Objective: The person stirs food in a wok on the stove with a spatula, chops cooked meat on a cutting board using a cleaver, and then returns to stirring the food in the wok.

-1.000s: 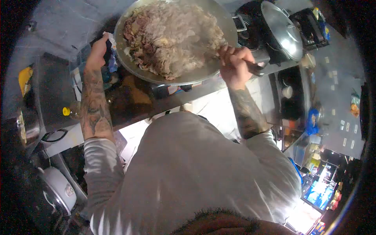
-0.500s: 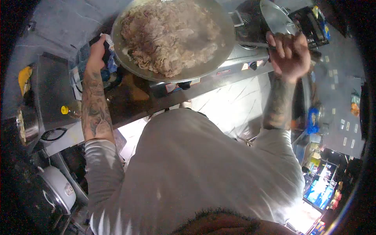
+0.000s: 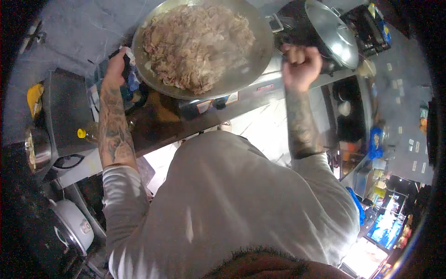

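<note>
A wide metal pan [image 3: 162, 88] at the top centre holds a steaming heap of cooked, shredded-looking meat [image 3: 197, 49]. At its left edge my left hand [image 3: 116, 67] is closed round a bunched cloth [image 3: 130, 58], which hides any handle there. My right hand [image 3: 302, 67] is raised to the right of the pan, apart from its rim. Its fingers are curled into a fist; a tool in it cannot be made out, as blur and the fingers hide the grip.
A lidded metal pot [image 3: 332, 35] stands beyond my right hand. Knobs and labels line the stove front [image 3: 265, 88]. At the left are a yellow-capped bottle [image 3: 82, 133], a metal pot [image 3: 38, 149] and, lower down, a white pot [image 3: 76, 225].
My right hand has gone from over the pan's right edge out to the right, then partly back left. The meat heap has shifted shape. My left hand has stayed at the cloth.
</note>
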Motion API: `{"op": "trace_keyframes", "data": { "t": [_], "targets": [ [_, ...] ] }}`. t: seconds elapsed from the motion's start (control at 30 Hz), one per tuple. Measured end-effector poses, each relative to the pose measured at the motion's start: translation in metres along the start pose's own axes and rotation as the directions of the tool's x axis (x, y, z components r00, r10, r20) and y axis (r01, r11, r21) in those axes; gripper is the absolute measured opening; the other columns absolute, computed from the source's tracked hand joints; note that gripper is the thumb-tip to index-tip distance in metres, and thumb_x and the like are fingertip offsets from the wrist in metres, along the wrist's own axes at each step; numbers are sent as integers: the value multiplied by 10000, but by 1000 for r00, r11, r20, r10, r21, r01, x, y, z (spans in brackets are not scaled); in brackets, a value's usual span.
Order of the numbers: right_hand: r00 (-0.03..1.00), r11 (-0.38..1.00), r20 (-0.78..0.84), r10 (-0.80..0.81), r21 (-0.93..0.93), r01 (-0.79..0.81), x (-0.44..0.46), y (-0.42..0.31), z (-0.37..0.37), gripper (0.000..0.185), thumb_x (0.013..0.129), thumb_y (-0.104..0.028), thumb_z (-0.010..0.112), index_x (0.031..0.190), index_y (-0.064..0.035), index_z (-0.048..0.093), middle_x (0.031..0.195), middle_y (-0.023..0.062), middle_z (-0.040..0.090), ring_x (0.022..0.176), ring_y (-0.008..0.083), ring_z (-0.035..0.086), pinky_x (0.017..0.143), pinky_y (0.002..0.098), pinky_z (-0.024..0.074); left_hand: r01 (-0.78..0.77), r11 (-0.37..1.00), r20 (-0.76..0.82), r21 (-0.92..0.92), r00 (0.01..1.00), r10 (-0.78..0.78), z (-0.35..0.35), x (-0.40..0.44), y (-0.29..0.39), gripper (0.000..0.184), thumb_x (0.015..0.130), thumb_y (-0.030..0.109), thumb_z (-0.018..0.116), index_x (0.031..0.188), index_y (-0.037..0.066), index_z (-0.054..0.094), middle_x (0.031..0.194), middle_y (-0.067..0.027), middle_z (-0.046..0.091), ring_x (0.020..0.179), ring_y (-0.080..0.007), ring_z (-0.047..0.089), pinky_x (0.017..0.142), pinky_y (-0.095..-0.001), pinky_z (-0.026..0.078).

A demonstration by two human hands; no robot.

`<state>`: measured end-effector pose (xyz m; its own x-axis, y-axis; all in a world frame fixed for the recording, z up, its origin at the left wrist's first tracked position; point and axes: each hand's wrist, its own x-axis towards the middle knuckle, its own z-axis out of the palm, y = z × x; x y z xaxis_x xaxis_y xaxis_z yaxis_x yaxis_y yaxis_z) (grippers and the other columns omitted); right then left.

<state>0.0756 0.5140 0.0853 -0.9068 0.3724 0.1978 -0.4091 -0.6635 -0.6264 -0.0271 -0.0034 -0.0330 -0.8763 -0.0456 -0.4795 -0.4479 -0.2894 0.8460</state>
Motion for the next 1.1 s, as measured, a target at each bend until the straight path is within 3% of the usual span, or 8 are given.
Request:
{"op": "trace_keyframes", "data": {
  "t": [0.23,0.37,0.43,0.5,0.8,0.9,1.0,1.1],
  "targets": [
    [973,999,227,-36,35,29,-3,-55,43,240,818,-174,501,630,-163,352,496,-25,249,504,152,312,744,433,435,-29,998,-172,49,984,37,21,-16,-7,435,943,404,572,1135,19,631,1084,-75,663,910,-218,636,776,-380,484],
    [886,971,464,-2,-212,114,-49,-5,54,157,810,-163,527,702,-75,454,623,126,544,700,330,618,774,535,480,-52,998,-160,44,985,58,22,-14,-7,415,956,397,549,1119,27,640,1090,-78,662,919,-216,631,785,-366,482],
    [753,993,658,-2,-90,82,-68,51,46,148,803,-80,569,706,-69,458,657,85,518,588,173,395,652,381,374,-40,997,-151,59,987,48,26,-18,-9,412,961,396,540,1116,28,642,1094,-80,663,928,-214,629,794,-361,480],
    [584,962,808,73,-212,174,-70,58,49,209,779,-1,575,685,-67,400,628,33,388,606,199,353,654,396,355,10,1000,-191,4,982,-9,36,-31,0,421,968,401,525,1123,27,642,1114,-82,657,959,-209,620,824,-350,472],
    [211,685,897,389,-434,585,5,-25,42,217,755,-54,576,629,-47,399,618,93,480,584,265,480,625,450,466,-6,996,-149,94,989,20,7,2,-16,458,970,431,511,1172,38,631,1163,-94,634,1016,-203,593,863,-371,443],
    [637,952,757,144,-283,121,-6,-34,60,247,864,-160,535,680,-118,377,593,-10,355,549,171,340,606,361,336,-31,1000,-90,0,995,31,-1,13,-25,494,962,463,510,1195,42,620,1216,-103,600,1050,-218,566,903,-406,418],
    [622,999,782,28,-36,1,-13,-43,72,177,807,-103,505,680,-107,382,567,8,361,526,166,359,566,390,350,-28,975,-310,220,946,97,42,-57,-5,552,950,497,510,1240,34,591,1271,-119,566,1126,-235,526,944,-450,389],
    [705,990,704,87,-139,17,-37,-18,71,147,782,-90,522,683,-96,414,551,29,372,524,175,375,568,403,374,-23,989,-228,148,972,57,24,-41,-24,603,943,512,513,1289,20,551,1324,-129,532,1185,-232,487,971,-460,366]
  ]
}}
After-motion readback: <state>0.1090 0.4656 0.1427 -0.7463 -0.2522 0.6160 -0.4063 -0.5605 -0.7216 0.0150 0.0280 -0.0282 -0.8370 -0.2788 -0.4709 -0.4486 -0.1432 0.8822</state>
